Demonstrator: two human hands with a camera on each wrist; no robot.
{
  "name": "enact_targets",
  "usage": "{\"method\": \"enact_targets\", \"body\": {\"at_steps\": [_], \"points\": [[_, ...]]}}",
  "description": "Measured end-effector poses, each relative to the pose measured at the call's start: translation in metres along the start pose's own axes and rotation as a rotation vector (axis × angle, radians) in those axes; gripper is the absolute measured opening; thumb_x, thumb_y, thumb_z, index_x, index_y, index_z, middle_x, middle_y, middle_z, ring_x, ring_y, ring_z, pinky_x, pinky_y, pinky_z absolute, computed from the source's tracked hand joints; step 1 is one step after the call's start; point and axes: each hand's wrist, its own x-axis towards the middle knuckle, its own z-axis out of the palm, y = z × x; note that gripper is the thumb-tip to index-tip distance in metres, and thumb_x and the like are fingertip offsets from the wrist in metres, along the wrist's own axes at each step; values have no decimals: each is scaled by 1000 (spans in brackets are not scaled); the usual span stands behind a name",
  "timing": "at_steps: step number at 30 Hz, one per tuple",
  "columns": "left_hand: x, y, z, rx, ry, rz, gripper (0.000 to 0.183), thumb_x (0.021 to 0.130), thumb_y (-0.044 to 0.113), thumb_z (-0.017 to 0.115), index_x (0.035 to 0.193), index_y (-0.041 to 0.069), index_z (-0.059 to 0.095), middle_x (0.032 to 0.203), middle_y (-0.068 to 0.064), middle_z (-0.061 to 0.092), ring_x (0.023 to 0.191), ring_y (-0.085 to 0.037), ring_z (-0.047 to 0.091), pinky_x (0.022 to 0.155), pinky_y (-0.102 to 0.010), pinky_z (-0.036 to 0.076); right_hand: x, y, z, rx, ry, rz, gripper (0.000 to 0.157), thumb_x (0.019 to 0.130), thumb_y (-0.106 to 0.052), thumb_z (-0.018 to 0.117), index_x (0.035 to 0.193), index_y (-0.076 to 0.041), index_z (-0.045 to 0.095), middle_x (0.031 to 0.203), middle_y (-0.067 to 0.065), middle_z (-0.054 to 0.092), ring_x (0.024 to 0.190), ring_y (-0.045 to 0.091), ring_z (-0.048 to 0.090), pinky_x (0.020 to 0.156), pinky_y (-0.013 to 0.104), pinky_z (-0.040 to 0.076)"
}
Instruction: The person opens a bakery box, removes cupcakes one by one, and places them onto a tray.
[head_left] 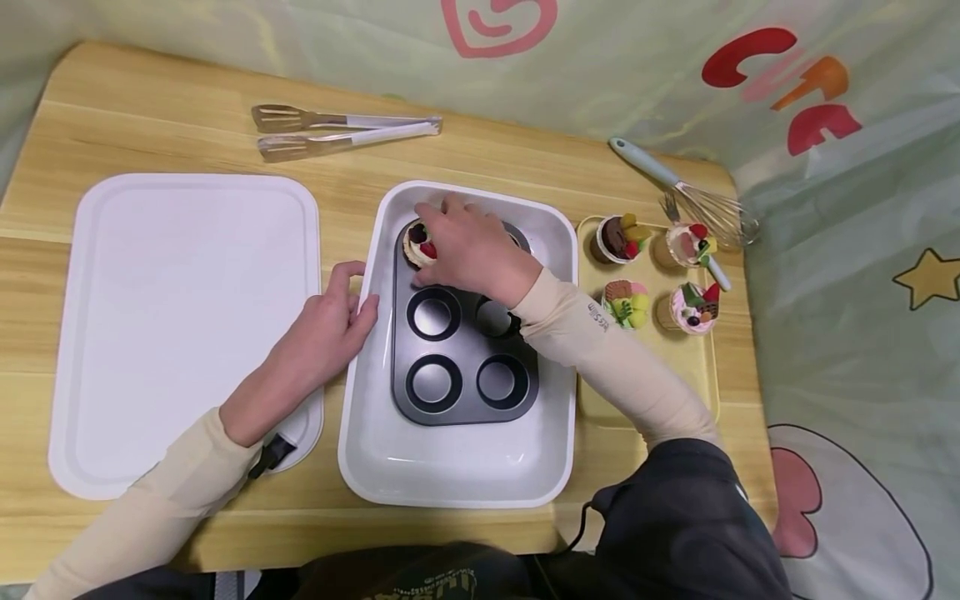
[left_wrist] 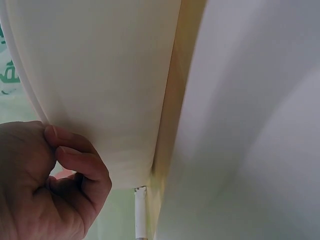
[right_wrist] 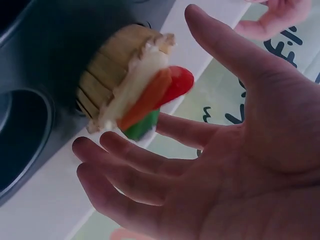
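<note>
My right hand [head_left: 472, 250] reaches over the far-left cup of a dark muffin tin [head_left: 463, 337], its fingers spread around a cupcake [head_left: 415, 250]. In the right wrist view this cupcake [right_wrist: 122, 75] has a pleated tan wrapper, cream and red, orange and green toppings. It leans in the tin, and the thumb [right_wrist: 215, 42] stands apart from it. The tin lies inside a deep white tray [head_left: 457, 471]. At the tray's left side, my left hand [head_left: 322, 329] holds the rim, thumb over the edge and fingers [left_wrist: 82, 157] curled against the outer wall.
Several decorated cupcakes [head_left: 688, 310] and a fork [head_left: 670, 207] lie on a yellow tray [head_left: 675, 383] at right. A whisk [head_left: 660, 171] lies behind them, tongs [head_left: 352, 132] at the back. A flat white board [head_left: 187, 325] covers the left side.
</note>
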Motion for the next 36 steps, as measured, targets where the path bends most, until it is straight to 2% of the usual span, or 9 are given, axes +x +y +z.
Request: {"method": "enact_targets", "body": {"at_steps": [8, 18, 36], "points": [[0, 1, -1, 2, -17, -17, 45, 105, 23, 44, 142, 0, 34, 69, -5, 58, 56, -19, 52, 56, -34, 44, 6, 0, 7, -37, -3, -36, 76, 85, -38, 77, 149, -19, 40, 136, 19, 46, 116, 35, 51, 86, 52, 50], [1, 0, -1, 0, -17, -24, 45, 105, 24, 45, 142, 0, 34, 68, -4, 56, 56, -19, 51, 56, -34, 43, 14, 2, 10, 8, 25, -50, 60, 83, -33, 80, 134, -13, 54, 125, 19, 50, 110, 29, 50, 88, 41, 50], [2, 0, -2, 2, -23, -34, 45, 105, 24, 45, 142, -1, 34, 67, -4, 54, 55, -19, 50, 55, -34, 43, 18, 9, 9, 101, 34, -61, 58, 80, -28, 79, 130, -10, 57, 118, 18, 54, 109, 32, 51, 88, 40, 48]]}}
